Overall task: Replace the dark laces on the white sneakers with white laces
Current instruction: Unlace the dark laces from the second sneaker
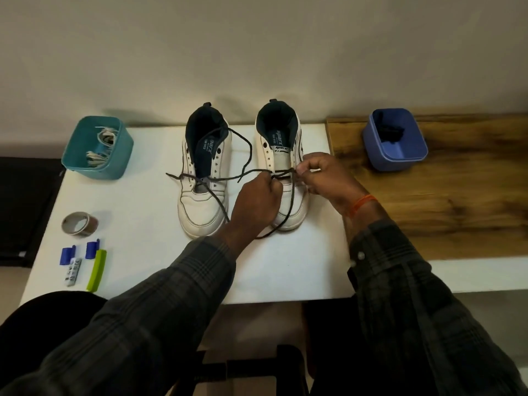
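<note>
Unlacing step, right sneaker (288, 178) on the table (148, 212): left hand (257, 198) and right hand (323, 178) both pinch its dark lace (281, 175) at the lower eyelets. Next: draw it free. White laces (100, 150) wait in the teal bin (114, 170).

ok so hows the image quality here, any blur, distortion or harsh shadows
Head view: soft overall, and fine detail on the dark lace smears. The wide lens bends the white table edges and stretches the sleeves at the frame bottom. Light is dim and warm, with soft shadows on the wall behind the teal bin and sneakers. No glare. The blue bin contents stay dark and unclear.
</note>
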